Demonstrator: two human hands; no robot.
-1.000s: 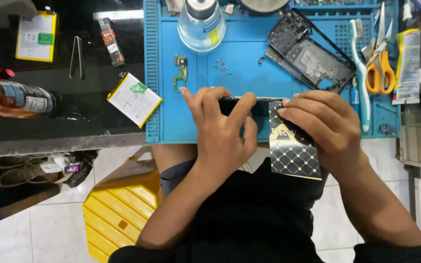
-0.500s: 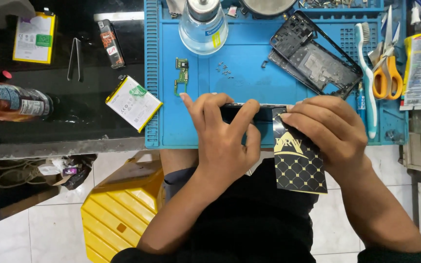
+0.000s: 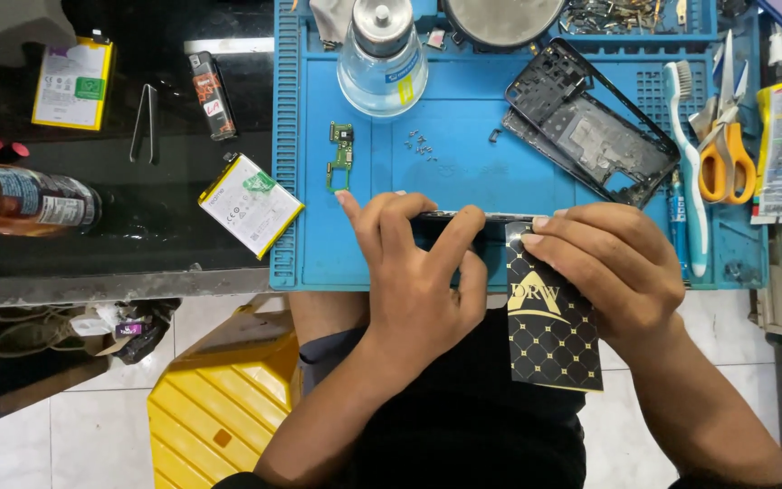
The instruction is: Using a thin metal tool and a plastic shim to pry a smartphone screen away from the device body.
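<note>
Blue silicone work mat [image 3: 463,181] carries most of the parts; I hold the phone [image 3: 472,217] edge-up over its near edge, so only the thin dark side faces me. My left hand [image 3: 409,281] steadies it: fingers spread over the near face, thumb curled along the upper edge. My right hand [image 3: 604,263] pinches a black card with a gold diamond pattern [image 3: 549,317], fingers pressed together on its upper end, which meets the phone's edge at the right end; the rest hangs off the mat toward my lap. I judge the card is set there as a thin wedge in the seam, though the seam itself is hidden.

Count on the mat: one black mid-frame [image 3: 590,127] toward the far right corner; one small green circuit board [image 3: 341,156] near the left edge; one clear liquid dispenser bottle [image 3: 382,59] at the far edge; a loose cluster of tiny screws [image 3: 420,143], too small to count; one toothbrush [image 3: 685,145] and one pair of yellow-handled scissors [image 3: 726,149] at the right edge.

On the black bench left of the mat: two batteries [image 3: 251,204] [image 3: 72,83], one pair of tweezers [image 3: 145,122], one lighter [image 3: 213,95].
</note>
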